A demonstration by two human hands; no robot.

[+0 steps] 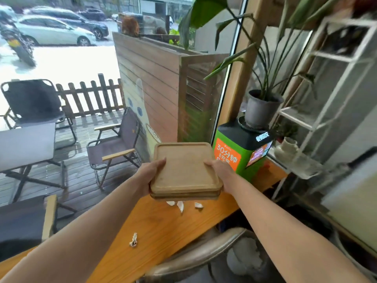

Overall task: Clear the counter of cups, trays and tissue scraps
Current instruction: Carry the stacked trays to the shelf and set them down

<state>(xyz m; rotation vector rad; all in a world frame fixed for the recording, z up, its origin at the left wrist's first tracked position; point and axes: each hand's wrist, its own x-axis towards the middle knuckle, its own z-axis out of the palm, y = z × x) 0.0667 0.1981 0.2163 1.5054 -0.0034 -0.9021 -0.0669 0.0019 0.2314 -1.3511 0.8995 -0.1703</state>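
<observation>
I see the stacked wooden trays (186,170) held off the tabletop (163,227) between my left hand (150,174) and right hand (221,173), so both are taken up. Below them, three tissue scraps (180,206) lie close together on the wood, with another scrap (133,240) nearer and to the left; bare wood lies open between the two groups. At the far right end, a green box (230,152) carrying a potted plant (262,108) blocks the tabletop. A white rack (326,99) crowds the right side. Window glass closes off the far edge. A chair back (200,256) stands against the near edge.
</observation>
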